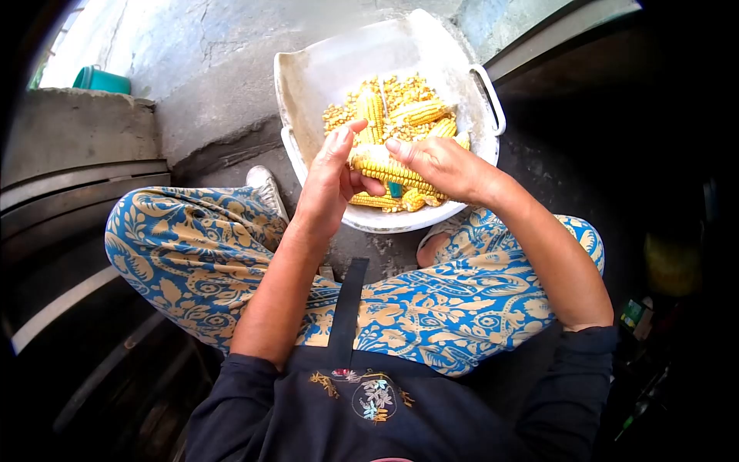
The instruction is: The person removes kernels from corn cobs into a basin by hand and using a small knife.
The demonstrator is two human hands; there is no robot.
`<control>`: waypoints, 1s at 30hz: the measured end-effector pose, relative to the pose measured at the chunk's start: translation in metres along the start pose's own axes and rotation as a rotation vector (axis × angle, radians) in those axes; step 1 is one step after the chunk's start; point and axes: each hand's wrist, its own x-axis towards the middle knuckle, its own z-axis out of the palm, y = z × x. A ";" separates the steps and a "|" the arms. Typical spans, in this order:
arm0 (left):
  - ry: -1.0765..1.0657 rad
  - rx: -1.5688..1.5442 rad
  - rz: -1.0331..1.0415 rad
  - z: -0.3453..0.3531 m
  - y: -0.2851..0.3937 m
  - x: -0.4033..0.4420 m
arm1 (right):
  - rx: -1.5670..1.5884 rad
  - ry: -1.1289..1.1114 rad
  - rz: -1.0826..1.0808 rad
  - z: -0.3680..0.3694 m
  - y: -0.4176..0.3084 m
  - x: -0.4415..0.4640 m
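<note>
My right hand [443, 163] is wrapped round a yellow ear of corn [389, 168], its thumb pressed on the top near the pale end. At the other end, my left hand [335, 173] has its lower fingers curled against the same ear, while one digit points up and away from it. The ear is held over a white plastic tub [304, 77]. Inside the tub lie loose kernels [408, 88] and several more ears, one of them a whole ear [419, 113] near the back. A small green piece [395, 189] shows below the held ear; its kind is unclear.
The tub has a side handle [493, 100] and stands on a dark floor between my feet. To the left is a concrete ledge [77, 127] with a green container [102, 80] on it. A cracked grey wall [223, 46] rises behind. The right side is in deep shadow.
</note>
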 end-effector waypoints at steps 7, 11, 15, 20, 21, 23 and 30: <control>-0.020 0.159 0.104 -0.001 0.002 -0.005 | 0.042 0.032 -0.031 0.005 -0.006 0.002; 0.050 0.194 0.109 -0.002 -0.001 -0.003 | -0.029 0.110 -0.082 0.018 0.001 0.005; 0.128 0.263 0.066 -0.005 -0.005 0.003 | -0.017 -0.051 0.034 0.012 -0.009 0.005; -0.014 -0.044 0.035 -0.002 0.005 -0.001 | 0.112 -0.023 0.039 0.003 -0.005 0.007; -0.052 -0.114 0.065 0.000 0.006 -0.001 | 0.157 -0.021 0.056 0.001 -0.006 0.007; -0.110 -0.133 0.064 -0.006 0.005 -0.001 | 0.229 -0.006 0.024 0.003 -0.007 0.005; 0.036 0.131 0.122 -0.004 -0.002 0.002 | 0.131 -0.054 0.062 0.004 -0.004 0.006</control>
